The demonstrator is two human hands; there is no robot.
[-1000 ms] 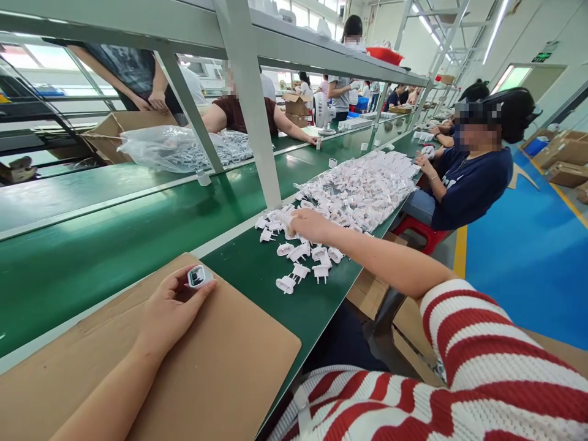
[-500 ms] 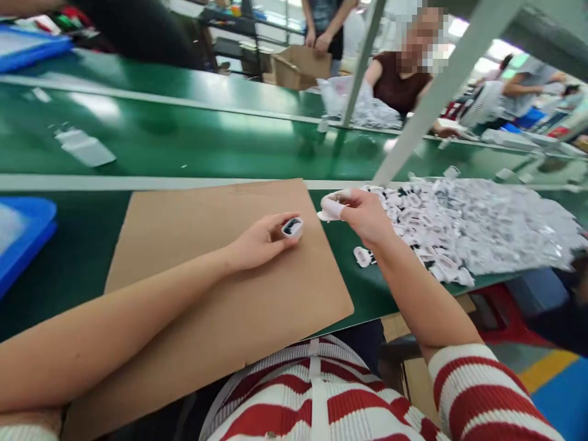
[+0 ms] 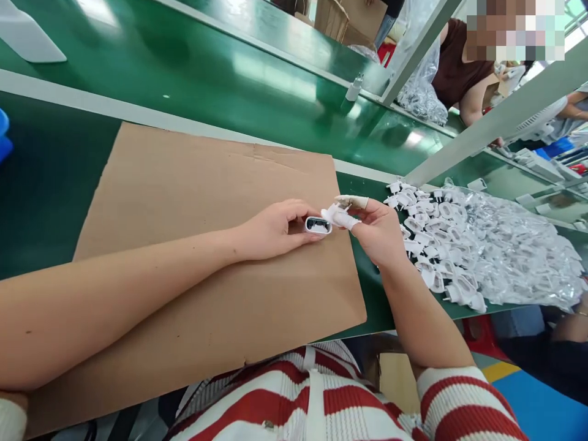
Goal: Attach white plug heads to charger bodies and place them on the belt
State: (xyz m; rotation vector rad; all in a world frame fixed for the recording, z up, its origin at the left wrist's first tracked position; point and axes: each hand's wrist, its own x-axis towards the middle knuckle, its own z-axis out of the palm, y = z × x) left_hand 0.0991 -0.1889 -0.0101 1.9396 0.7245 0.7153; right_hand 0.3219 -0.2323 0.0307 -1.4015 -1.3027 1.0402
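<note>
My left hand (image 3: 271, 229) is closed round a small white charger shell (image 3: 318, 225), its open dark end facing up, over the brown cardboard sheet (image 3: 193, 202). My right hand (image 3: 374, 228) pinches a white plug piece (image 3: 334, 215) with two prongs and holds it right against the shell's end. One finger of my right hand wears a pale finger cot. Just right of my right hand lies a pile of white plug pieces (image 3: 441, 245) on the green bench.
A heap of clear plastic wrappers (image 3: 519, 251) lies beyond the pile. A green conveyor belt (image 3: 220, 67) runs behind the cardboard, crossed by grey frame posts (image 3: 487, 122). A person in a dark red top (image 3: 454, 67) works opposite. A blue tray edge (image 3: 3, 135) shows far left.
My right hand took a plug piece from the pile and carried it left to the shell in my left hand. The view swung down and left onto the cardboard.
</note>
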